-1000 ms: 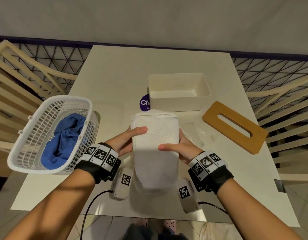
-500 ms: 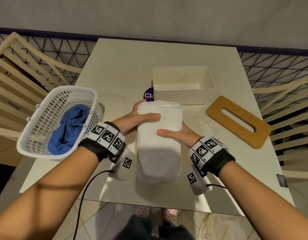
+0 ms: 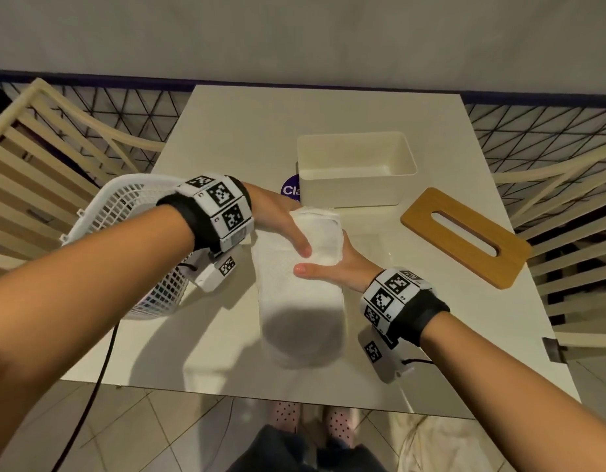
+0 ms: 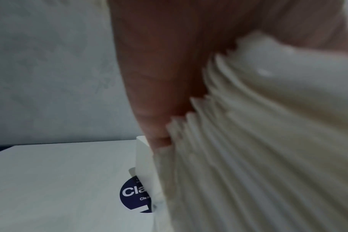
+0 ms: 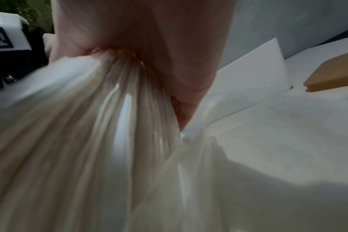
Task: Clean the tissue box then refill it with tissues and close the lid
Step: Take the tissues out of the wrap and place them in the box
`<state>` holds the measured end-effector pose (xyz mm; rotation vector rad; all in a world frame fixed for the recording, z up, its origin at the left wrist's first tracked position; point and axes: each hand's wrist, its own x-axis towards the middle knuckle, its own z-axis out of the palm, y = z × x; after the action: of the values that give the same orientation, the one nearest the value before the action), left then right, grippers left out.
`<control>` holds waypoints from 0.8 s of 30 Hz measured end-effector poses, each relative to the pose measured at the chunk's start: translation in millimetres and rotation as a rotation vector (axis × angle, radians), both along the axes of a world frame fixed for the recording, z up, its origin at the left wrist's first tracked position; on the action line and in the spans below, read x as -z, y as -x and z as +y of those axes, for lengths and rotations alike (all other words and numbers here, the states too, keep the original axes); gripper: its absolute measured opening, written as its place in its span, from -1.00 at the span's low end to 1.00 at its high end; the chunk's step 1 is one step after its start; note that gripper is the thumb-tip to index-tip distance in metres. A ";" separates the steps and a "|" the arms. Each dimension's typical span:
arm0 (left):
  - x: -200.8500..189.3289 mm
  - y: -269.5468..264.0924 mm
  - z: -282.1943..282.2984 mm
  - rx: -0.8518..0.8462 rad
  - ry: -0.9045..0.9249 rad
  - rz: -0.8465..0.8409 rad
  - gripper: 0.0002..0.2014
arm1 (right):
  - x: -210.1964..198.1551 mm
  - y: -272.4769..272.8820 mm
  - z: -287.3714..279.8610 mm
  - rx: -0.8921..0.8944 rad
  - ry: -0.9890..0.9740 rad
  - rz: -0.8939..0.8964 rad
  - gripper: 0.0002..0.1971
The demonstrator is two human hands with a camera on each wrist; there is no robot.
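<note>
A thick white stack of tissues (image 3: 300, 294) hangs in front of me above the table, held from both sides. My left hand (image 3: 284, 226) grips its upper left edge, thumb across the front. My right hand (image 3: 332, 264) grips the right edge, thumb on the front too. The stack's layered edges (image 4: 258, 141) fill the left wrist view, and the tissue folds (image 5: 89, 141) fill the right wrist view. The empty white tissue box (image 3: 357, 170) stands open just beyond the stack. Its wooden lid (image 3: 465, 236) with a slot lies flat to the right.
A white mesh basket (image 3: 124, 233) stands at the table's left edge, partly behind my left arm. A round purple sticker (image 3: 289, 190) lies on the table (image 3: 247, 137) left of the box. Slatted chairs flank both sides. My feet show below the near table edge.
Both hands have carried the tissue stack forward toward the open box. My left wrist has risen and rolled over the stack's top, now covering much of the basket.
</note>
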<state>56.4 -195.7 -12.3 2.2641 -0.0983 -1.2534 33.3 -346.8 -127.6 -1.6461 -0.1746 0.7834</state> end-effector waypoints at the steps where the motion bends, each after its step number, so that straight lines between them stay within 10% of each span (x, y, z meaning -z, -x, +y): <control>1: 0.8 0.2 -0.7 -0.001 -0.013 -0.037 -0.75 | -2.2 0.8 -1.1 -0.004 0.007 -0.006 0.22; 15: -58.5 2.6 70.2 -0.408 0.216 -0.351 -0.49 | -64.1 4.3 -25.7 -0.033 -0.061 0.095 -0.49; 19: -61.3 8.2 86.2 -0.648 0.415 -0.355 -0.46 | -89.3 -7.2 -31.1 0.174 -0.417 0.174 0.02; 24: -30.4 9.3 75.4 -0.991 0.748 -0.326 -0.81 | -112.2 -19.3 -35.5 0.250 -0.863 0.331 -0.11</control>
<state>47.1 -120.3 18.0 1.4726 0.3443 -0.2347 52.7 -382.3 -15.4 -0.6948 -0.0520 0.6435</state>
